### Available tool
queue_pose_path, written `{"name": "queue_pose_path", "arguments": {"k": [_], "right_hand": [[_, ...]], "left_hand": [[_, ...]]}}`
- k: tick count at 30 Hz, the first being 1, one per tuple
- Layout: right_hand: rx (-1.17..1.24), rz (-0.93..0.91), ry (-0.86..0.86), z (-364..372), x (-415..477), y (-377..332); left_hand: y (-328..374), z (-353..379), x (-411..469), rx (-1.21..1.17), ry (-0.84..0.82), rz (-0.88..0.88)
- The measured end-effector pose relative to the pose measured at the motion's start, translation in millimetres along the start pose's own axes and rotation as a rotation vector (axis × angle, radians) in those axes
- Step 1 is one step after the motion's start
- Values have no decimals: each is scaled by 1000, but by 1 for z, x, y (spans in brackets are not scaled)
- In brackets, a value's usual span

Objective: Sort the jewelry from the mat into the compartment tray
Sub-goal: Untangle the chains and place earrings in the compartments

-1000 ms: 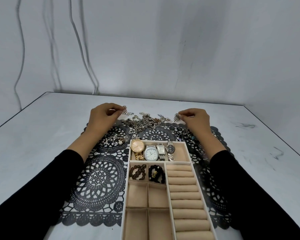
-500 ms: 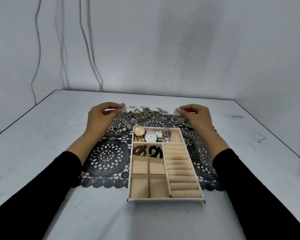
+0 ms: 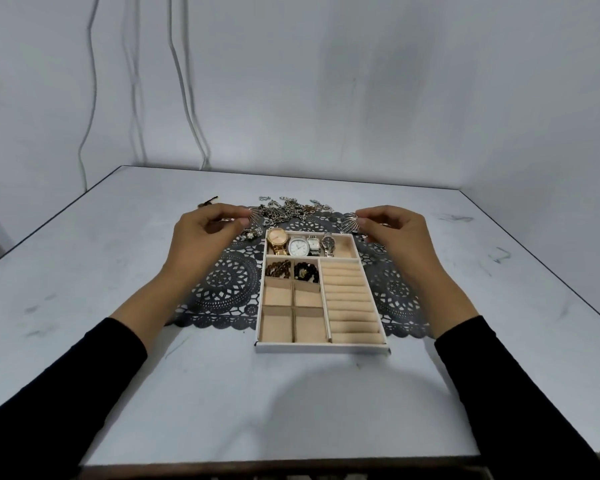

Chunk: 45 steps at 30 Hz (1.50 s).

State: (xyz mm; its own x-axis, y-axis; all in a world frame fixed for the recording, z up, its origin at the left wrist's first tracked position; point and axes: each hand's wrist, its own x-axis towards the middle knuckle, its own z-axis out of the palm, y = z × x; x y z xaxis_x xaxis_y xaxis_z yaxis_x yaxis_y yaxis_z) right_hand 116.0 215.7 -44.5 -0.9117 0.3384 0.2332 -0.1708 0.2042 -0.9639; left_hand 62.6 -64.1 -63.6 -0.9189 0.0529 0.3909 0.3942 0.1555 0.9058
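Observation:
A beige compartment tray (image 3: 321, 348) lies on a black lace mat (image 3: 229, 289). Its far compartment holds several watches (image 3: 298, 244); two small cells hold dark bead bracelets (image 3: 291, 270). My left hand (image 3: 205, 237) pinches a fan-shaped silver earring (image 3: 256, 214) left of the tray's far end. My right hand (image 3: 395, 233) pinches a matching fan-shaped earring (image 3: 350, 221) above the tray's far right corner. A tangle of chains (image 3: 288, 207) lies on the mat's far edge.
The grey table (image 3: 118, 341) ends at a white wall with hanging cables (image 3: 187, 98). Small rings (image 3: 380, 247) lie on the mat beside my right hand. A small dark object (image 3: 208, 201) sits on the table beyond my left hand.
The view has pulled back, so the whole tray and the table's near edge show. Both hands keep pinching their earrings at about the same spots.

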Motion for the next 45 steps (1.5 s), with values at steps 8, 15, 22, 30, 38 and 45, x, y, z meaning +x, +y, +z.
{"name": "queue_pose_path", "arguments": {"k": [8, 15, 22, 30, 38, 45], "right_hand": [[-37, -30, -227, 6, -22, -2], [-103, 15, -479, 17, -37, -5], [-218, -19, -593, 28, -41, -6], [-388, -98, -677, 30, -40, -9], [-612, -191, -665, 39, -36, -14], [-636, -241, -646, 39, -38, -15]], "left_hand": [[6, -6, -15, -29, 7, 8], [10, -6, -16, -88, 29, 30], [11, -5, -17, -95, 24, 25], [13, -1, -20, -100, 4, 6], [15, 1, -21, -84, 10, -10], [15, 0, -21, -74, 14, -11]]}}
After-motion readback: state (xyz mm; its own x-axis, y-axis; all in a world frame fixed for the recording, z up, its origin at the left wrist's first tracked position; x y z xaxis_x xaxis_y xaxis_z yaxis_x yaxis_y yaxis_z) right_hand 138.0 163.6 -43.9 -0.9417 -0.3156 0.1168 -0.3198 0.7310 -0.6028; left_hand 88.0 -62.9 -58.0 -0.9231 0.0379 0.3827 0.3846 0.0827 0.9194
